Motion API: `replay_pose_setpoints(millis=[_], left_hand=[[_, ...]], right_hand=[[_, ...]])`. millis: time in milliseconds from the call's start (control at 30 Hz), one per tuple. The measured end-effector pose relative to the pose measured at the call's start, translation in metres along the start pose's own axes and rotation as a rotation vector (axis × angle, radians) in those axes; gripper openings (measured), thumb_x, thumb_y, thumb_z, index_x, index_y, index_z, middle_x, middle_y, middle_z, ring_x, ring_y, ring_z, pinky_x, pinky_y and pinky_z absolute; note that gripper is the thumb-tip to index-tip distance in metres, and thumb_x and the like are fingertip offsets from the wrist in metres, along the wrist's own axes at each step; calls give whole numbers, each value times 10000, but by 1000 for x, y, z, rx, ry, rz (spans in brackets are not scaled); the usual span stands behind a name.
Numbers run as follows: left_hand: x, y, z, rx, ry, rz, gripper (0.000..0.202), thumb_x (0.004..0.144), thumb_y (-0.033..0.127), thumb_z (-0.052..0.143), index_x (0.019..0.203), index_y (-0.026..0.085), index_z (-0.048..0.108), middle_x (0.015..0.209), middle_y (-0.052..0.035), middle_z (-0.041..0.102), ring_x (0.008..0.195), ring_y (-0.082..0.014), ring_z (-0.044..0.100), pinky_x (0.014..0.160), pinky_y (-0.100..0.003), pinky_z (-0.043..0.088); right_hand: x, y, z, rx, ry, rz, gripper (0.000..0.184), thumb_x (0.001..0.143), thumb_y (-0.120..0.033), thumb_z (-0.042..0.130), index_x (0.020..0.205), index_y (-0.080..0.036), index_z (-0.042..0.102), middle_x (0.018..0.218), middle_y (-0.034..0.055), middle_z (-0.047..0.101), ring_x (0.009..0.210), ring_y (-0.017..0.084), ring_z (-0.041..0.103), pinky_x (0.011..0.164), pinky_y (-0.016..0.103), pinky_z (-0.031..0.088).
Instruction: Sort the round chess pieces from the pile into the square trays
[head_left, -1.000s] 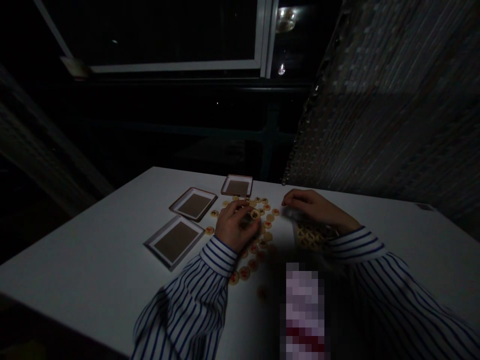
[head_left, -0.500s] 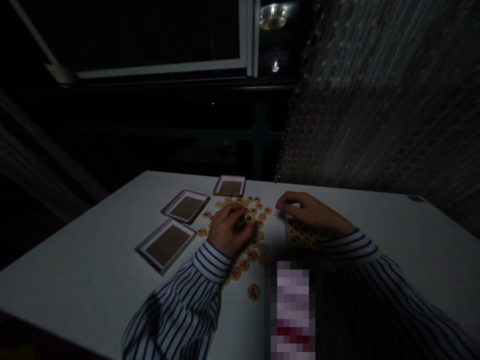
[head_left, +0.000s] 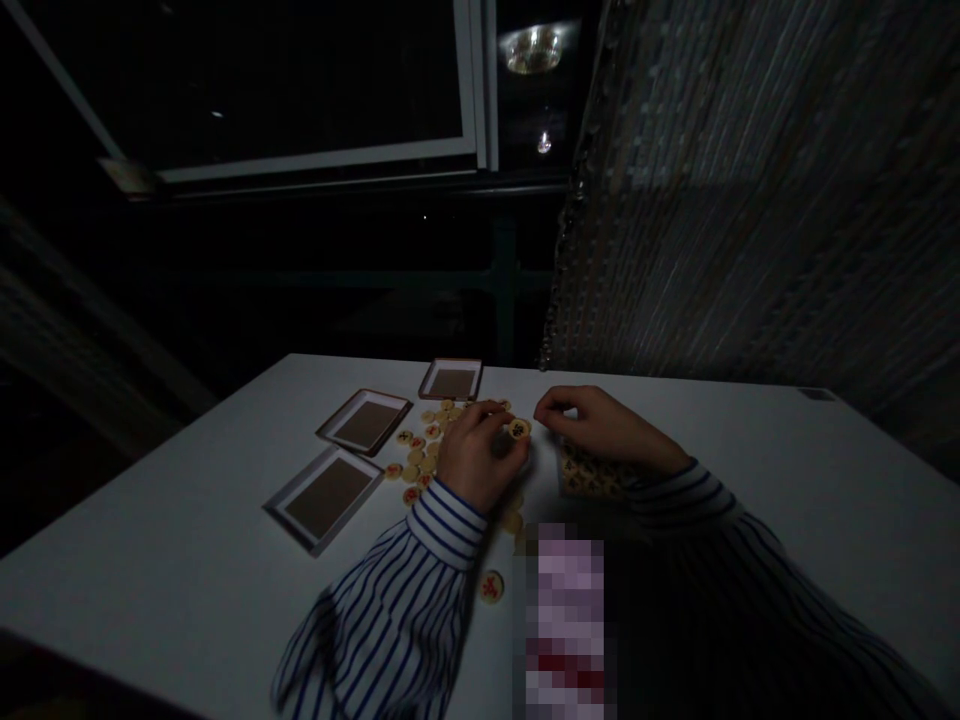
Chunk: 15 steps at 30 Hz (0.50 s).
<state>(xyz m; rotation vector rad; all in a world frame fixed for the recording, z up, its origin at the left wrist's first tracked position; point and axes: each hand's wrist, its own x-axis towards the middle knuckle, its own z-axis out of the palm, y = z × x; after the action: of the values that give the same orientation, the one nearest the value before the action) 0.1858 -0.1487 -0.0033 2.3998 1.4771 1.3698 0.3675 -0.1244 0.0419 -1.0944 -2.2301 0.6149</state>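
Note:
My left hand (head_left: 475, 456) pinches a round yellow game disc (head_left: 518, 429) with a dark mark, lifted slightly above several similar discs (head_left: 417, 458) scattered on the white table (head_left: 187, 560). My right hand (head_left: 596, 425) is curled, its fingertips on the upper edge of a clear container (head_left: 592, 475) that has discs inside. Both arms wear blue-striped white sleeves. One loose disc (head_left: 491, 586) lies near my left forearm.
Three shallow white-rimmed trays with brown insides lie to the left: a near tray (head_left: 325, 496), a middle tray (head_left: 365, 422) and a small far tray (head_left: 451, 380). A beaded curtain (head_left: 750, 200) hangs at right. A dark window is behind. The room is dim.
My left hand has moved right, towards my right hand, carrying a disc. The view has shifted, so everything sits further left. My right hand stays on the container.

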Motion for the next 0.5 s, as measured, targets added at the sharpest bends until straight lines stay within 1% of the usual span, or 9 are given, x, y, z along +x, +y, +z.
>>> replay_pose_setpoints(millis=[133,233,367,500], left_hand=[[-3,4,12,-23,3,-52,199,703,268,615,875,168,627,944,-63,601,918,-201,564,826,-349,462],[-9,1,19,2,-35,-66,191,702,266,608,864,168,631,930,-60,605,888,-201,571,812,-348,465],[-14,-3,24,39,-55,-78,196,707,280,602,869,173,634,927,-55,610,866,-194,575,799,-332,467],[-17,-2,29,55,-79,-101,210,713,295,601,881,174,635,945,-59,610,881,-197,576,813,-328,463]], right_hand=[[-2,1,0,-18,23,18,193,786,-252,466,807,-166,638,808,31,653,762,152,577,691,256,426],[-6,6,5,8,54,66,193,781,-256,470,834,-163,630,809,32,654,749,146,581,672,252,431],[-11,14,17,88,72,147,171,760,-241,494,848,-161,617,748,19,641,680,129,575,617,237,434],[-12,17,26,216,97,214,179,742,-278,530,829,-145,611,736,29,637,675,130,579,600,236,443]])
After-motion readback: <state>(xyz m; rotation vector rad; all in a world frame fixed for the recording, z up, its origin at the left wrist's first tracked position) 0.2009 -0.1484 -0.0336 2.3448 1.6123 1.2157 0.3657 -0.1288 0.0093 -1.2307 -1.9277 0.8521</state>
